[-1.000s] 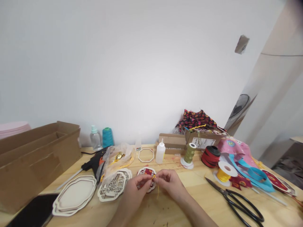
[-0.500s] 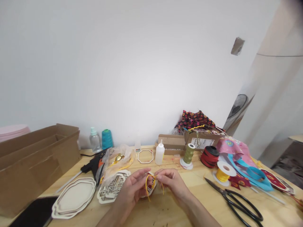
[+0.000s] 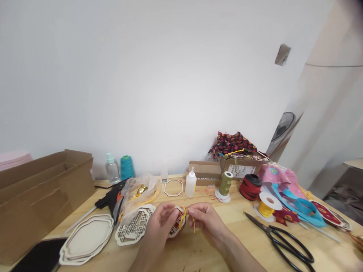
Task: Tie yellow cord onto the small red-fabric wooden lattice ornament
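Note:
My left hand (image 3: pixel 160 223) grips a small white lattice ornament with red fabric (image 3: pixel 176 223), lifted and tilted off the wooden table (image 3: pixel 241 241). My right hand (image 3: pixel 205 217) pinches a thin yellow cord (image 3: pixel 187 217) tied at the ornament's top edge; the cord's loose ends hang down between my hands. Both hands have their fingers closed and sit close together at the table's near middle.
Left: cardboard box (image 3: pixel 36 189), stacked white cut-out frames (image 3: pixel 87 240), lattice pieces (image 3: pixel 134 226), glue gun (image 3: pixel 112 198), plastic bag (image 3: pixel 140 190). Behind: glue bottle (image 3: pixel 190 184), white ring frame (image 3: pixel 173 187), green spool (image 3: pixel 225 185), red ribbon roll (image 3: pixel 251 187). Right: yellow spool (image 3: pixel 268 206), black scissors (image 3: pixel 283 238), pink bag (image 3: pixel 279 177).
My left hand has lifted and tilted the ornament up off the table. The yellow cord loop has been drawn in tighter between my hands, and the view has shifted slightly.

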Available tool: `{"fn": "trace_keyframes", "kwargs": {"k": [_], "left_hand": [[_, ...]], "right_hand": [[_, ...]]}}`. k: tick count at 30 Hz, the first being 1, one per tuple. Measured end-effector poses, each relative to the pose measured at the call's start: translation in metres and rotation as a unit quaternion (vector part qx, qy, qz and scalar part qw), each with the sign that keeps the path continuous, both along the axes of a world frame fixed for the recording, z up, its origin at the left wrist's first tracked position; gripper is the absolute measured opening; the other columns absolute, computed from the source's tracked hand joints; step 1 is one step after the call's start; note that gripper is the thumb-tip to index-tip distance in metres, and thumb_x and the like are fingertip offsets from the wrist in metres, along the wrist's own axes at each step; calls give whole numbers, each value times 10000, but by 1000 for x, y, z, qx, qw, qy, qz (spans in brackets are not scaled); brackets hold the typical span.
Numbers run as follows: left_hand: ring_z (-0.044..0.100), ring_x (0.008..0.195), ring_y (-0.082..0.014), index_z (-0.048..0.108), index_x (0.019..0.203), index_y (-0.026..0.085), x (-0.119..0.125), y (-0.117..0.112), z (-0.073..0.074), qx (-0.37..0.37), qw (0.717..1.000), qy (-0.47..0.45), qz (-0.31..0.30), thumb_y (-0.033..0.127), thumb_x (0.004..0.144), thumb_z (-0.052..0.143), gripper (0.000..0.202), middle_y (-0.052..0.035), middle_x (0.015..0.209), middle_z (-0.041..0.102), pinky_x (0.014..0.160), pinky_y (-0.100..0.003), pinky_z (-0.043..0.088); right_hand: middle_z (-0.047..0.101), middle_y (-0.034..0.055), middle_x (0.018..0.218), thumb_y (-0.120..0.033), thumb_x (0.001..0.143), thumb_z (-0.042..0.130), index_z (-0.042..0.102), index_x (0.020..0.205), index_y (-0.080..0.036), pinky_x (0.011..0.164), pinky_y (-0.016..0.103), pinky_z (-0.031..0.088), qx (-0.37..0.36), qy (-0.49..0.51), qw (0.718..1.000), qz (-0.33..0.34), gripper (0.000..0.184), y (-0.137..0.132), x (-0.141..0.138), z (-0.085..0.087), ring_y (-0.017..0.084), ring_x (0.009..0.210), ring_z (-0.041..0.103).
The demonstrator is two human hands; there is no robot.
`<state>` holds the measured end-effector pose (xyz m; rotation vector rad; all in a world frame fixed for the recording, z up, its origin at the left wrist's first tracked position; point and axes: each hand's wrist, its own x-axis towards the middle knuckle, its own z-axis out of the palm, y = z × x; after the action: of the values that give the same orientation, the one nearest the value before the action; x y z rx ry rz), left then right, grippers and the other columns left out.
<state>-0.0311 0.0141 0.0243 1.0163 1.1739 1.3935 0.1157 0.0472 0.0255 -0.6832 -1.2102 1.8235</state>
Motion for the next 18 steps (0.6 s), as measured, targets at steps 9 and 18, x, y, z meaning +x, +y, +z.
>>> {"fn": "trace_keyframes", "kwargs": {"k": [9, 18], "left_hand": [[579, 528, -141, 414, 1046, 185, 11, -16, 12, 16, 986, 21, -162, 257, 657, 598, 436, 25, 568, 609, 490, -221, 398], [612, 725, -208, 356, 927, 195, 11, -10, 2, -38, 998, -25, -50, 302, 556, 667, 495, -72, 819, 609, 640, -320, 458]], "right_hand": [[526, 1, 487, -284, 660, 622, 632, 636, -98, 463, 205, 344, 39, 26, 999, 5, 187, 0, 3, 3, 81, 443, 458], [545, 8, 512, -289, 623, 651, 665, 647, -109, 431, 185, 312, 76, 3, 997, -22, 182, 2, 4, 6, 63, 428, 420]]}}
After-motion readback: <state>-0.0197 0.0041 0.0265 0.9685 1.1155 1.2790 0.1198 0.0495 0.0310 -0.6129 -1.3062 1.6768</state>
